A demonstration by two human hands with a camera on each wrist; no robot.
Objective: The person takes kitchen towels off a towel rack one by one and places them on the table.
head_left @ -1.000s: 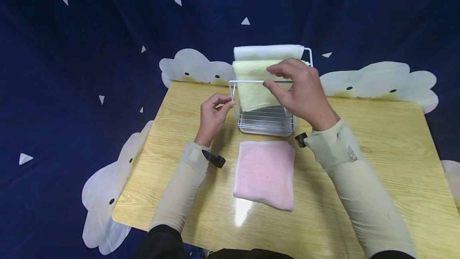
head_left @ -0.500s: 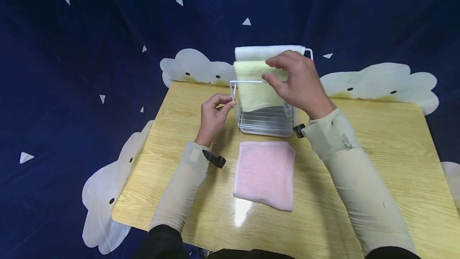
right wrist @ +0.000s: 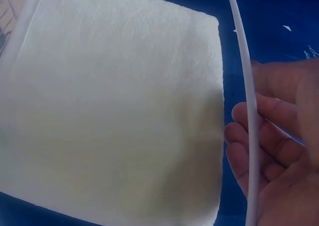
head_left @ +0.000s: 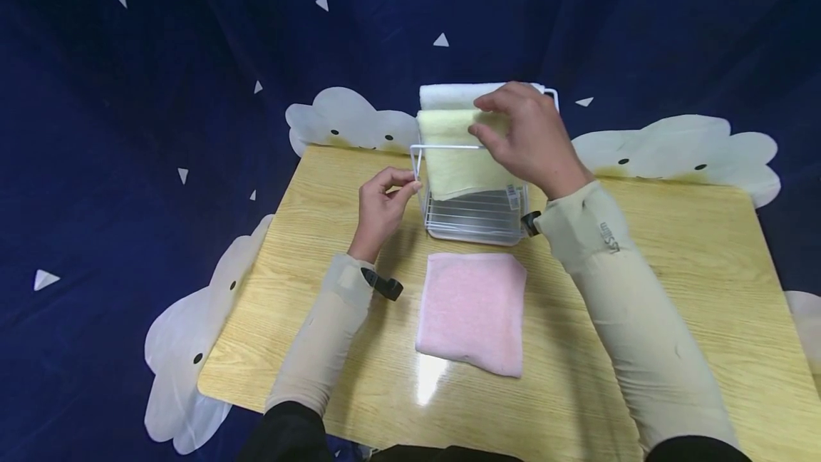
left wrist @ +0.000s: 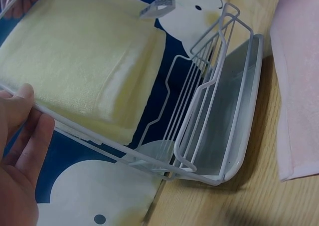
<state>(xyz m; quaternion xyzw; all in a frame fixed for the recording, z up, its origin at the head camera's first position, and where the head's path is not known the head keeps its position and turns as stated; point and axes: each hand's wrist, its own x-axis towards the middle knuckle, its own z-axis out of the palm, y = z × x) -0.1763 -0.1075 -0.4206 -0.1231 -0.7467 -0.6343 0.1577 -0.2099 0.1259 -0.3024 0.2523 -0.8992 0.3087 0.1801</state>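
A white wire rack (head_left: pixel 449 147) stands on the table with a pale tray (head_left: pixel 471 239) under it. My left hand (head_left: pixel 380 209) pinches the rack's left front upright; the thumb and fingers meet on the wire (left wrist: pixel 109 147) in the left wrist view. A yellow towel (head_left: pixel 471 171) hangs folded over a middle bar, a white towel (head_left: pixel 452 96) over the back bar. My right hand (head_left: pixel 537 142) hovers over the rack's right side, its fingers (right wrist: pixel 239 158) loosely bent near the yellow towel's edge and holding nothing. The front bar (right wrist: pixel 250 86) crosses before it in the right wrist view.
A pink towel (head_left: pixel 471 312) lies flat and folded on the wooden table (head_left: pixel 308 234), in front of the rack. A paper label (head_left: pixel 513 197) hangs at the rack's right side. A dark blue cloth (head_left: pixel 359 27) with white clouds surrounds the table.
My right hand has risen slightly and moved back from the front bar toward the white towel, uncovering the label. The left hand stays on the upright; the towels have not moved.
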